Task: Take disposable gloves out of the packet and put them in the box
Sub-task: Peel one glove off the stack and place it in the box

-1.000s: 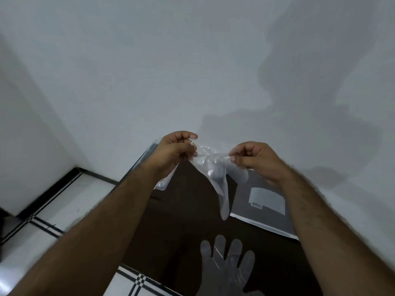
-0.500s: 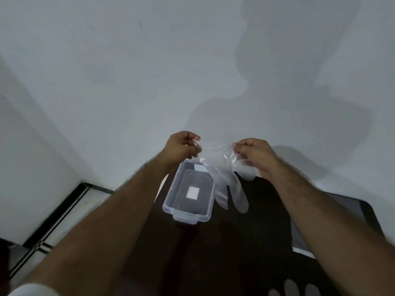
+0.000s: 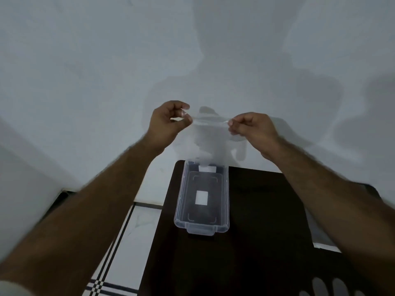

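A clear disposable glove (image 3: 210, 142) hangs stretched between my two hands, fingers pointing down above the far end of the box. My left hand (image 3: 166, 122) pinches its left cuff corner and my right hand (image 3: 252, 127) pinches the right one. The clear plastic box (image 3: 181, 201) stands open on the dark table (image 3: 256, 242), with nothing visible inside but a white label on its bottom. The fingertips of another clear glove (image 3: 329, 288) lie on the table at the bottom right edge. A grey packet (image 3: 316, 233) shows partly under my right forearm.
A white wall (image 3: 106, 71) rises just behind the table. To the left lies white tiled floor (image 3: 132, 242) with black stripes, and a second white wall closes in at the far left.
The view has tilted so the box now lies in the middle. My hands moved apart and up, pulling the crumpled glove open and flat above the box.
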`<act>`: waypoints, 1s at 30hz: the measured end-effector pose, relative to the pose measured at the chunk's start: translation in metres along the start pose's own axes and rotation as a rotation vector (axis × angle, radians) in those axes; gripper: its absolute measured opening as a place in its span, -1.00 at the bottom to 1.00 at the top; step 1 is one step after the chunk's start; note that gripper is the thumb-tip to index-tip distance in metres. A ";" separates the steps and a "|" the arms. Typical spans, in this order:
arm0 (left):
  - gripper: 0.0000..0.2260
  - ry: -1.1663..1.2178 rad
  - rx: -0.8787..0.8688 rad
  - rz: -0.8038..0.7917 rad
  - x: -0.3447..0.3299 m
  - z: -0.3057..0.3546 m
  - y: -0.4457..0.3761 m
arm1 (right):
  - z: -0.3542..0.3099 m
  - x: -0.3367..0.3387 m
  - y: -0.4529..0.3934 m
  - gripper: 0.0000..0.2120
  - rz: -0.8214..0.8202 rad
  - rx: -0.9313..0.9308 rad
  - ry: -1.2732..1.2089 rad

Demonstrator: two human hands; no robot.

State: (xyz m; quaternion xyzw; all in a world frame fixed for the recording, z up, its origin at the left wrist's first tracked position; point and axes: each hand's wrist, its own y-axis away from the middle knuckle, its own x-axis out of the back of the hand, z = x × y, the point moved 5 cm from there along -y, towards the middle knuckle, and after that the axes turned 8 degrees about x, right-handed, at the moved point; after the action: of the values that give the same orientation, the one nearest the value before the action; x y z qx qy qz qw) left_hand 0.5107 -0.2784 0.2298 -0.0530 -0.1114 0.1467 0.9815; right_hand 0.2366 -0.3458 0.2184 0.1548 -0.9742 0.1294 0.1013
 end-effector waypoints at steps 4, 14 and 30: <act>-0.70 0.043 0.018 -0.090 0.009 -0.018 0.021 | 0.016 -0.008 0.024 -0.90 -0.109 0.053 0.097; -0.71 -0.244 0.040 -0.287 -0.009 -0.116 0.068 | 0.102 -0.038 0.076 -0.79 -0.391 0.050 0.418; -0.75 -0.810 -0.079 -0.489 -0.028 -0.213 0.096 | 0.173 -0.093 0.109 -0.80 -0.960 0.320 1.022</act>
State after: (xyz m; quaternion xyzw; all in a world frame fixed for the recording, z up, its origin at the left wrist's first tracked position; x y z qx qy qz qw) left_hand 0.5081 -0.2107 0.0048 -0.0011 -0.4998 -0.0841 0.8621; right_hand 0.2598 -0.2689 0.0091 0.4990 -0.5987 0.2683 0.5663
